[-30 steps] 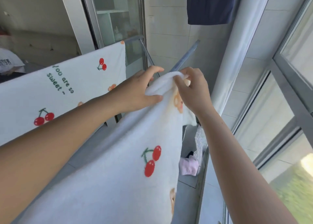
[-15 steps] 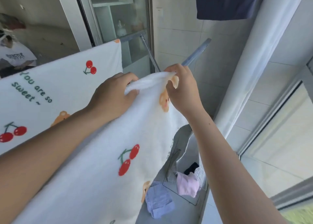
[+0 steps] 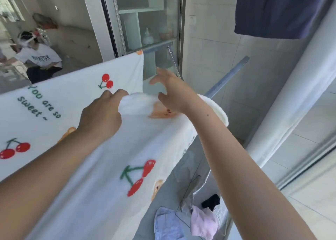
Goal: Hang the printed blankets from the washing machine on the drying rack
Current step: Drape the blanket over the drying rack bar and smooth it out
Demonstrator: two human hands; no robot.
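Observation:
A white blanket point(image 3: 101, 167) printed with cherries and bears lies over the near rail of the drying rack, spreading down toward me. My left hand point(image 3: 101, 118) pinches its top edge, fingers closed on the fabric. Just to the right, my right hand point(image 3: 172, 92) hovers over that same edge with fingers spread, holding nothing. A second white blanket point(image 3: 72, 87) with cherries and the words "You are so sweet" hangs over the far rail. The grey rack rail point(image 3: 227, 76) sticks out past the near blanket's right corner.
A dark blue garment point(image 3: 280, 10) hangs overhead at the upper right. Small pink point(image 3: 201, 223), light blue point(image 3: 167, 225) and black clothes hang on lower rack wires. A white curtain point(image 3: 298, 87) and window sit to the right. A person point(image 3: 38, 56) is reflected in the glass door at the left.
My right hand has let go of the blanket's top edge and opened above it. My left hand keeps its grip, and the blanket's right corner now drapes over the rail.

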